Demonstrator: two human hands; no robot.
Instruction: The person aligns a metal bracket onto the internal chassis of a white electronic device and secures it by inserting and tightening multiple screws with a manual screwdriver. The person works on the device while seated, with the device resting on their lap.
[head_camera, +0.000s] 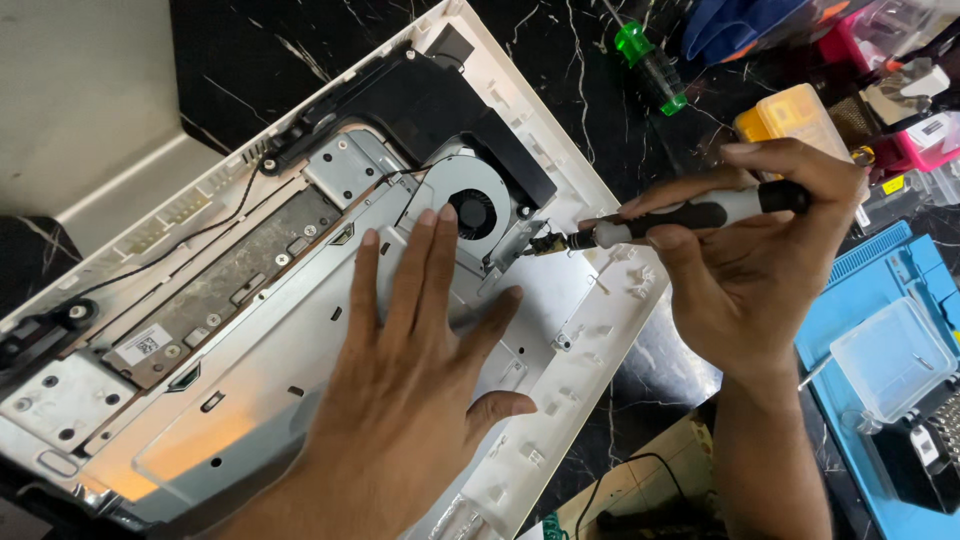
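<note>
Head view: left hand (405, 400) flat, spread on the chassis (250, 350); right hand (750, 250) pinches a screwdriver (690, 215).
Its tip sits beside the fan (470, 200), near the chassis's right edge; the screw is indistinct.

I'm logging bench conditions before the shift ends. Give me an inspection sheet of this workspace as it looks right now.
Surface: black marble-patterned tabletop, partly covered.
Job's things: opened white plastic computer chassis with silver metal shield plate and round grey cooling fan; grey-and-black precision screwdriver, tip at a small bracket beside the fan.
Clutter: green-handled screwdriver, orange plastic case, clear plastic box on blue work mat.
Grippers: left hand flat on the shield plate; right hand has its grip around the screwdriver.
Cables: thin black wire along the chassis edge; another black cable at the lower edge.
Surroundings: nothing seen beyond the bench.
</note>
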